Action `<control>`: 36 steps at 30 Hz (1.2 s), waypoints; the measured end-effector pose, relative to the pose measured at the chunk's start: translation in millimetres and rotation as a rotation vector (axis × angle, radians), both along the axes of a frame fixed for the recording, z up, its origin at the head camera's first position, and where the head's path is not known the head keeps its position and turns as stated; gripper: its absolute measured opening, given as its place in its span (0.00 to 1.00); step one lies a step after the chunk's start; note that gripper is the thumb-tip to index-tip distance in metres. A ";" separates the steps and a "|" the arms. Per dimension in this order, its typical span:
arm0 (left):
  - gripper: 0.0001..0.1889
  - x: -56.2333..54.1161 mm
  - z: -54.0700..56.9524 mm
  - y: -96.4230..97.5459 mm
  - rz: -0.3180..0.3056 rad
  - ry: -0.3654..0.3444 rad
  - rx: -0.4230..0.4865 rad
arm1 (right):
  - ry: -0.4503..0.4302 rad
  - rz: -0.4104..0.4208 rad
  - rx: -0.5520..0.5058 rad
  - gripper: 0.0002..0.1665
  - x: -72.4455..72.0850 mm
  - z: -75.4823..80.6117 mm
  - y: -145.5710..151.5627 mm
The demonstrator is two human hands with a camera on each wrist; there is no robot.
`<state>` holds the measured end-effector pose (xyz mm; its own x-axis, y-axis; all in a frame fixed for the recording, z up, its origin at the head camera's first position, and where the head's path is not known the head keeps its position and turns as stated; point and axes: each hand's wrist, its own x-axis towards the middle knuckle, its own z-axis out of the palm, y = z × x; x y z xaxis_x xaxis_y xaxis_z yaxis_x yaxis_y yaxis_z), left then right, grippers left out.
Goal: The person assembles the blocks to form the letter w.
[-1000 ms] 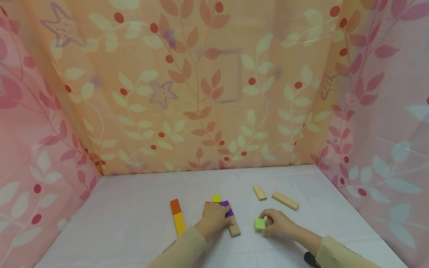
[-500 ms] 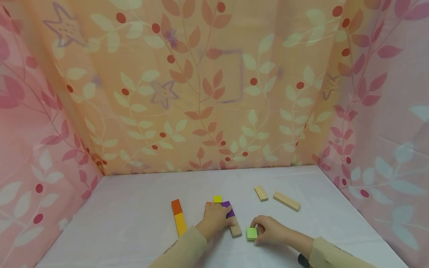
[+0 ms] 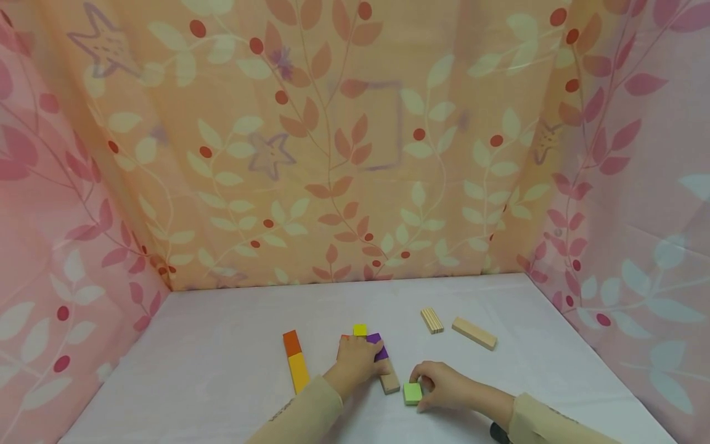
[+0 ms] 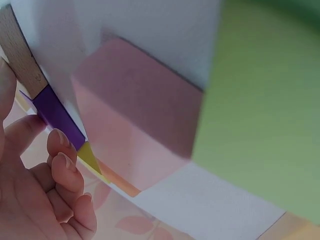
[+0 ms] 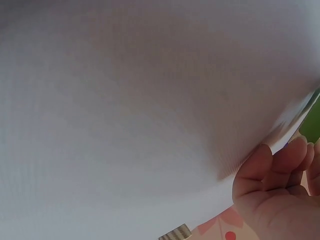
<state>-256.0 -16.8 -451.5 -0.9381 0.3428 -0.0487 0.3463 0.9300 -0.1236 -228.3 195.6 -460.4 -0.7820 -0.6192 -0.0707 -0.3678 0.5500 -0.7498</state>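
My left hand [image 3: 357, 364] rests over a group of coloured blocks. Its index fingertip touches a purple block [image 3: 378, 346], while the thumb lies on a plain wooden block [image 3: 390, 381] joined end to end with it. A yellow block [image 3: 360, 330] shows beyond the knuckles, with a sliver of orange [image 3: 345, 337] beside it. Under the wrist, the left wrist view shows a pink block [image 4: 135, 115] and a large green block [image 4: 260, 110] near the camera. Between thumb and index finger, my right hand [image 3: 444, 385] pinches a light green block [image 3: 412, 393] close to the tabletop, right of the wooden block.
To the left lie an orange block [image 3: 291, 343] and a yellow-orange block [image 3: 299, 371], end to end. Farther back on the right are a grooved wooden piece [image 3: 431, 320] and a plain wooden bar [image 3: 474, 333]. A black object [image 3: 497, 431] sits by the right sleeve. Patterned cloth walls [image 3: 333, 154] surround the table.
My right hand has carried the light green block left and nearer to me, slowing over the last half second. The left hand has stayed in place on the blocks.
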 end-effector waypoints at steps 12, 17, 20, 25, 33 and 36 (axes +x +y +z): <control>0.32 -1.0 -2.5 1.2 0.008 0.000 0.019 | -0.018 0.003 0.008 0.19 3.2 -1.7 0.1; 0.31 -0.9 -3.0 1.2 0.006 0.006 0.023 | -0.028 0.003 0.016 0.19 3.2 -1.0 -1.2; 0.31 -1.6 -3.6 1.0 0.004 0.014 0.024 | -0.035 0.007 0.024 0.19 3.1 1.2 -2.1; 0.31 -2.7 -2.7 0.7 0.009 0.010 0.032 | -0.040 0.017 0.031 0.19 2.7 4.5 -3.7; 0.31 -0.2 -1.0 -0.4 0.010 0.006 0.028 | -0.059 0.019 0.022 0.22 0.1 2.3 1.3; 0.32 0.1 -0.7 -0.4 0.013 -0.004 0.028 | -0.045 0.018 0.021 0.24 -2.2 0.6 9.4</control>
